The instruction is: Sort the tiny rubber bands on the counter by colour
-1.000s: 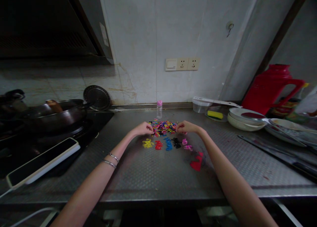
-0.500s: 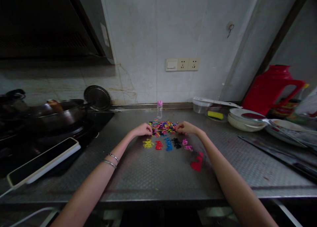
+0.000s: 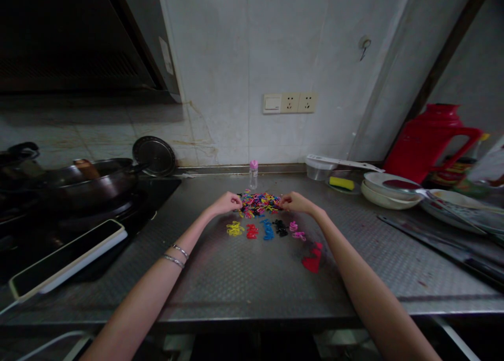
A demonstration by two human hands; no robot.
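A mixed heap of small coloured loops (image 3: 260,202), like little rubber bands, lies on the steel counter. My left hand (image 3: 228,202) is at its left edge, fingers pinched together; whatever they hold is too small to make out. At the heap's right edge is my right hand (image 3: 293,201), its fingertips also closed against the loops. In front of the heap, loops lie sorted by colour: yellow (image 3: 235,228), red (image 3: 252,231), blue (image 3: 268,229), black (image 3: 281,227) and pink (image 3: 298,231). Behind stands a small clear bottle (image 3: 253,179) with a pink cap.
A red heart-patterned piece (image 3: 312,261) lies near my right forearm. To the left are a phone-like device (image 3: 69,258) and a pan (image 3: 94,179) on the stove. Stacked bowls (image 3: 388,195), a yellow sponge (image 3: 342,183), a knife (image 3: 429,243) and a red flask (image 3: 427,140) are at right.
My left hand has shifted slightly up at the left edge of the heap. My right hand stays almost in place; the sorted piles look the same.
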